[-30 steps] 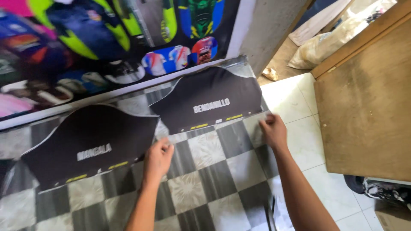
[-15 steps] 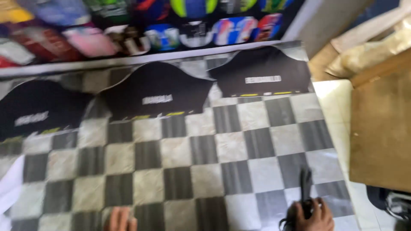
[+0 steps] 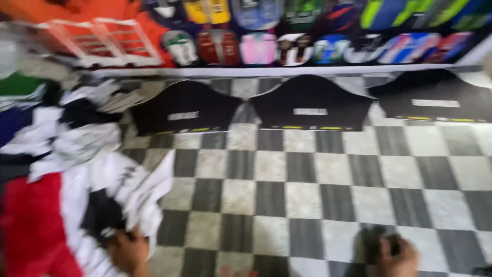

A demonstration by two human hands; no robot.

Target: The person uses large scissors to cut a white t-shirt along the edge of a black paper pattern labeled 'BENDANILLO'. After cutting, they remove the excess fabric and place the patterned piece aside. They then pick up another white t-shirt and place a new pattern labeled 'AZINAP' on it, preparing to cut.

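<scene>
While the left hand (image 3: 128,251) pinches white fabric (image 3: 138,197), the right hand's (image 3: 397,256) grip clamps a dark tool (image 3: 376,242) at the checkered sheet's (image 3: 307,195) near edge.

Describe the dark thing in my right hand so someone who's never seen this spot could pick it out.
Start from the big checkered grey-and-white sheet spread across the surface and go to its near edge, right of centre. There the right hand grips a small dark object, too blurred to identify. Unlike the three large black panels at the far edge, it is small and in the hand.
</scene>
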